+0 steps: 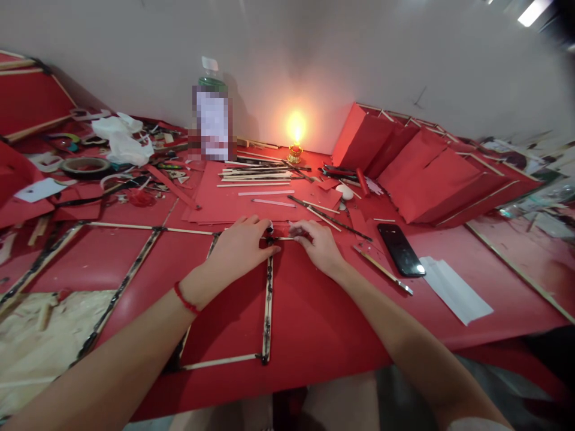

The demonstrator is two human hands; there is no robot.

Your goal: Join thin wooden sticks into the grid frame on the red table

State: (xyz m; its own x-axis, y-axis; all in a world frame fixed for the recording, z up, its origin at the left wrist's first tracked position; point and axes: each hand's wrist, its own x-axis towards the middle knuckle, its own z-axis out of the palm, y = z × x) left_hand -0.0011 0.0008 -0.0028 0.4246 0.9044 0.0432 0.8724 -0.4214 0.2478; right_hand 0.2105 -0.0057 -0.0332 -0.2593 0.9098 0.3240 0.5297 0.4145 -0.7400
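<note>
- The left hand (247, 240), with a red cord bracelet (186, 298) on its wrist, bends over one corner of a ladder-like frame of pale wooden sticks with black, lumpy joints (268, 305); thumb and fingers lie on either side of the corner, but whether they pinch it I cannot tell.
- The right hand (318, 246), just beside it, has thumb and index finger pinching the right end of a thin, pale stick (284, 239); the stick lies level between the hands, and its left end runs to the blackened corner, where the join is partly hidden.
- The frame lies flat on the glossy red tabletop (332, 335), one black-spotted bar running from the hands toward 6 o'clock and a pale rail toward 9 o'clock.
- From the hands, a lit candle in a gold-coloured holder (294, 157) stands at 12 o'clock, with a bundle of pale and blackened sticks (256, 175) at 11 o'clock.
- Folded red paper panels edged with sticks (417, 173) stand at 2 o'clock.
- A black smartphone (399, 248) lies at 3 o'clock.
- A dark tape roll (90, 174) and a crumpled white plastic bag (123, 137) lie at 10 o'clock.
</note>
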